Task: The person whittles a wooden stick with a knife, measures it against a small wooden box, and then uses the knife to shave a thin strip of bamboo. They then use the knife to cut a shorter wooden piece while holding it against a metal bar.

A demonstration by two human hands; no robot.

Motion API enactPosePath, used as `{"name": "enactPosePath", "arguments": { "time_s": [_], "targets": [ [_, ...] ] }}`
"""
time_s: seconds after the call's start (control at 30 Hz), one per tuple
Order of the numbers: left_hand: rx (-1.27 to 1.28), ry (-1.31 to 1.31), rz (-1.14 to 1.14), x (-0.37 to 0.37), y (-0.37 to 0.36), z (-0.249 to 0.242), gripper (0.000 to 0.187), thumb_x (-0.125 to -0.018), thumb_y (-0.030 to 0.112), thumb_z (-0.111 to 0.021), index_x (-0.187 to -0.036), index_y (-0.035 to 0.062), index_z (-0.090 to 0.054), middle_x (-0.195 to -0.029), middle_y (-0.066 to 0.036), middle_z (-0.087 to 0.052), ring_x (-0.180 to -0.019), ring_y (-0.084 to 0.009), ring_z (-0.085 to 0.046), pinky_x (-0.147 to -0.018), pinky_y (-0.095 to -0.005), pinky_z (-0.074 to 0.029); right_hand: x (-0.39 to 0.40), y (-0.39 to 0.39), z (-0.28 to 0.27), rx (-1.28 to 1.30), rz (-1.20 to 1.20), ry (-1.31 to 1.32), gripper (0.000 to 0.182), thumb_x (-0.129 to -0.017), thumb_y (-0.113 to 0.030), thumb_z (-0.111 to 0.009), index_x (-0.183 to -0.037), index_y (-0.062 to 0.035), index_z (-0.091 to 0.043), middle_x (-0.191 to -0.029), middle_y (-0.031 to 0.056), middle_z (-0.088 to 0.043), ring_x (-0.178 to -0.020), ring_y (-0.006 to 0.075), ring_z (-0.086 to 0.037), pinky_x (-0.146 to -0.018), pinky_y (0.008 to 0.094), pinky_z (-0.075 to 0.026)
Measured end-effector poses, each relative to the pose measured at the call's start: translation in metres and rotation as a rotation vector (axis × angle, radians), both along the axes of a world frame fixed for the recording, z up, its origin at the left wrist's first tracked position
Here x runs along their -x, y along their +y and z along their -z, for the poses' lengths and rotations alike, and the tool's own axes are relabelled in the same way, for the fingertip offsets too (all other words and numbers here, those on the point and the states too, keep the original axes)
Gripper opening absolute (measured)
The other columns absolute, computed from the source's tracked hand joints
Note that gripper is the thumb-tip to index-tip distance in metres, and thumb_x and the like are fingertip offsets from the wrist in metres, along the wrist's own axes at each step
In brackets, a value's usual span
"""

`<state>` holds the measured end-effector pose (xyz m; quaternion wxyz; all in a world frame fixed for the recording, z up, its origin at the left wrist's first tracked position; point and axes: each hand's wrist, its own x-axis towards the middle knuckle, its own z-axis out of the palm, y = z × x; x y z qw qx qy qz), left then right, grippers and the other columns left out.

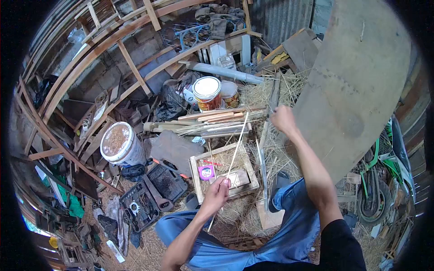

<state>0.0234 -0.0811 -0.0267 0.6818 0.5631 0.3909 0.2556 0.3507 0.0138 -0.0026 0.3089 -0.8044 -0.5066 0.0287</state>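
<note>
My left hand (219,192) is closed round a thin pale bamboo strip (238,143), which slants up and away over a wooden frame box (195,177). Raised to the right, my right hand (282,118) is closed, with a thin greyish bit showing by its fingers; I cannot make out what it is. Inside the box lie a pink tape measure (206,172), a red pen-like stick (210,163) and a wooden block (241,179). Just right of the box a long narrow metal-looking bar (263,174) stretches toward my foot.
A large board (357,90) leans at the right. To the left stand a white bucket (118,143) of brownish material and an open black tool case (153,194). Wood strips (221,117) and lidded paint pails (207,92) lie beyond the box. Straw covers the floor.
</note>
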Motion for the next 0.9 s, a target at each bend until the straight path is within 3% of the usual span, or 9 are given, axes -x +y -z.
{"name": "enactPosePath", "arguments": {
  "time_s": [0.07, 0.2, 0.3, 0.4, 0.47, 0.6, 0.67, 0.8, 0.9],
  "targets": [
    [-0.062, 0.032, -0.007, -0.004, -0.001, 0.004, 0.020, -0.099, 0.021, -0.040, -0.090, 0.0059, -0.050, -0.059, 0.005, -0.036, -0.050, -0.0036, -0.033, -0.043, -0.0221, -0.026, 0.034, -0.014, -0.029, 0.066, -0.201, 0.044, 0.017, -0.072, -0.009, -0.055, -0.079, -0.0019, -0.069, -0.081, 0.0242, -0.065, -0.077, 0.0390, -0.064, -0.072, 0.0450, -0.051],
    [-0.166, 0.081, -0.046, -0.007, -0.001, 0.005, 0.020, -0.099, 0.022, -0.041, -0.089, 0.0058, -0.050, -0.058, 0.005, -0.036, -0.050, -0.0035, -0.033, -0.044, -0.0223, -0.026, 0.087, -0.033, -0.015, 0.127, -0.547, -0.433, 0.012, -0.071, -0.007, -0.056, -0.069, -0.0045, -0.067, -0.067, 0.0171, -0.065, -0.065, 0.0319, -0.066, -0.060, 0.0420, -0.053],
    [-0.361, 0.133, -0.084, -0.004, -0.001, 0.003, 0.023, -0.099, 0.025, -0.041, -0.087, 0.0072, -0.050, -0.059, 0.006, -0.035, -0.050, -0.0026, -0.032, -0.044, -0.0201, -0.026, 0.110, -0.040, -0.009, 0.094, -0.538, -0.523, 0.012, -0.073, -0.007, -0.056, -0.071, -0.0049, -0.067, -0.068, 0.0170, -0.065, -0.064, 0.0294, -0.067, -0.057, 0.0393, -0.054],
    [-0.217, 0.088, -0.055, -0.001, -0.007, -0.002, 0.023, -0.098, 0.024, -0.042, -0.086, 0.0065, -0.051, -0.061, 0.007, -0.035, -0.054, -0.0023, -0.033, -0.047, -0.0199, -0.027, 0.067, -0.016, -0.003, 0.082, -0.291, -0.515, 0.012, -0.075, -0.009, -0.056, -0.073, -0.0041, -0.067, -0.070, 0.0169, -0.066, -0.067, 0.0300, -0.067, -0.058, 0.0396, -0.054],
    [-0.382, 0.211, -0.051, -0.002, -0.011, -0.002, 0.024, -0.098, 0.023, -0.042, -0.087, 0.0038, -0.052, -0.056, 0.005, -0.036, -0.050, -0.0032, -0.034, -0.045, -0.0221, -0.028, 0.003, 0.003, -0.001, 0.171, 0.070, -0.289, 0.015, -0.078, -0.009, -0.055, -0.079, -0.0027, -0.068, -0.076, 0.0175, -0.067, -0.073, 0.0306, -0.067, -0.060, 0.0406, -0.054],
    [-0.293, 0.146, -0.052, 0.007, -0.009, -0.001, 0.023, -0.098, 0.022, -0.045, -0.088, 0.0027, -0.053, -0.057, 0.005, -0.039, -0.052, -0.0038, -0.036, -0.047, -0.0221, -0.030, -0.058, -0.003, 0.029, 0.020, 0.301, -0.297, 0.014, -0.076, -0.007, -0.056, -0.072, -0.0006, -0.068, -0.075, 0.0219, -0.065, -0.075, 0.0351, -0.066, -0.065, 0.0434, -0.053],
    [-0.373, 0.133, -0.078, 0.004, 0.000, 0.007, 0.023, -0.097, 0.022, -0.046, -0.090, 0.0025, -0.054, -0.061, 0.004, -0.041, -0.055, -0.0043, -0.038, -0.049, -0.0220, -0.032, -0.053, 0.002, 0.035, 0.023, 0.157, -0.046, 0.012, -0.071, -0.007, -0.057, -0.072, 0.0004, -0.067, -0.076, 0.0234, -0.064, -0.074, 0.0373, -0.065, -0.066, 0.0436, -0.053],
    [-0.392, 0.213, -0.085, -0.003, -0.003, -0.002, 0.023, -0.096, 0.022, -0.047, -0.093, 0.0010, -0.056, -0.064, 0.003, -0.047, -0.060, -0.0059, -0.043, -0.055, -0.0226, -0.037, 0.022, -0.015, -0.012, -0.088, -0.198, 0.033, 0.012, -0.066, -0.006, -0.057, -0.072, 0.0001, -0.067, -0.075, 0.0221, -0.064, -0.073, 0.0370, -0.065, -0.067, 0.0445, -0.052],
    [-0.443, 0.255, -0.119, -0.007, -0.004, -0.005, 0.023, -0.096, 0.022, -0.047, -0.094, 0.0006, -0.057, -0.063, 0.002, -0.047, -0.061, -0.0064, -0.044, -0.055, -0.0233, -0.038, 0.079, -0.029, -0.005, 0.061, -0.422, -0.308, 0.011, -0.069, -0.006, -0.057, -0.069, -0.0046, -0.068, -0.073, 0.0201, -0.065, -0.069, 0.0343, -0.066, -0.065, 0.0435, -0.053]
  ]
}}
